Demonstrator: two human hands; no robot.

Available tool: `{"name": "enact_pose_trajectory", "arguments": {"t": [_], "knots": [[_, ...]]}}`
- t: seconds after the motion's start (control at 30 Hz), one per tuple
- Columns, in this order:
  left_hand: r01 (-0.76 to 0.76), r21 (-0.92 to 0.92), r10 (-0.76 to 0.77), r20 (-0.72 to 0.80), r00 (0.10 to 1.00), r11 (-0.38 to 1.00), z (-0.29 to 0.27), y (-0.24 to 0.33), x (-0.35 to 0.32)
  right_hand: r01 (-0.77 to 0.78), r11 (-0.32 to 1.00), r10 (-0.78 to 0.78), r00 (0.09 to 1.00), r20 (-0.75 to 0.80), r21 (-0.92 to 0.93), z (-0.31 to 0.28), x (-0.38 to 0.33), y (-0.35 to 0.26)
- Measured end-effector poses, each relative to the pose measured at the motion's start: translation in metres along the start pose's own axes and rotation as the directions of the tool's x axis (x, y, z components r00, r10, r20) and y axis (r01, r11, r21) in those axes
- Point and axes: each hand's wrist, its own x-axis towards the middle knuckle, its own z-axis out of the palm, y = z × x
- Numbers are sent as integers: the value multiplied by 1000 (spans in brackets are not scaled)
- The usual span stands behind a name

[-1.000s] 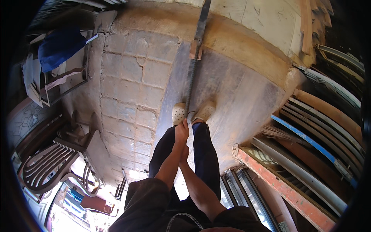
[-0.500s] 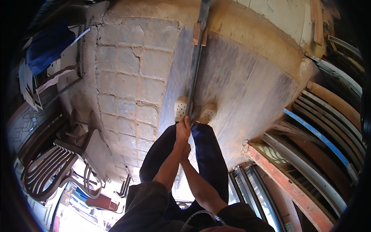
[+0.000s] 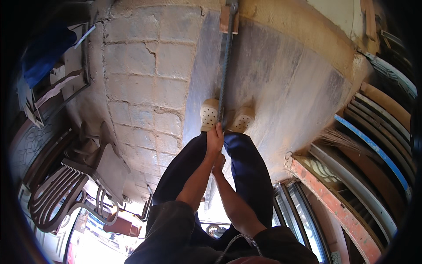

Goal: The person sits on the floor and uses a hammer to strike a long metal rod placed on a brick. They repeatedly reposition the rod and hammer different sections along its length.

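A long, dark ribbed metal bar (image 3: 226,66) runs from between my legs away along the floor. My left hand (image 3: 214,140) is closed around its near part, just behind my beige perforated clogs (image 3: 209,112). Lower down, closer to my body, my right hand (image 3: 218,163) is also closed; my left wrist partly covers it, and I cannot see the bar's near end. At the far side the bar passes over a small reddish-brown wooden block (image 3: 224,21) and meets a metal piece with a round fitting, cut off by the picture's upper edge.
Curved-slat chairs (image 3: 66,189) stand at left, below a frame draped with blue cloth (image 3: 46,55). On the right, boards and frames lean in a row, among them a worn red beam (image 3: 334,204) and a broom-like bundle (image 3: 340,143). A smooth grey slab (image 3: 281,83) adjoins cracked paving (image 3: 136,88).
The whole view has shifted, so the block and bar appear higher up. My legs look larger and wider apart. Both hands keep their grip, and the bar still passes over the block.
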Motion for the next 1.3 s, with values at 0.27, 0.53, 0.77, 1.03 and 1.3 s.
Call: {"name": "enact_pose_trajectory", "arguments": {"t": [0.27, 0.53, 0.77, 1.03, 1.3], "knots": [[-12, 16, 12, -2, 1000, 1000, -1, -5, 0, -20, 1000, 20, 1000, -12, -3, -3, -3, -9], [-100, 29, 100, -17, 995, 995, 8, -60, 22, -90, 989, 96, 994, -46, 116, 37, 16, 2], [-2, 43, 0, 52, 999, 999, 16, -59, 35, -37, 949, 46, 999, -20, 313, 78, 47, 49], [-178, 32, 181, -185, 966, 984, 53, -108, 64, 407, 914, -376, 850, -368, 5, 95, 102, 85], [34, -139, -37, -18, 999, 990, 55, -78, 47, -4, 938, 67, 983, -168, 346, 41, 78, 37]]}}
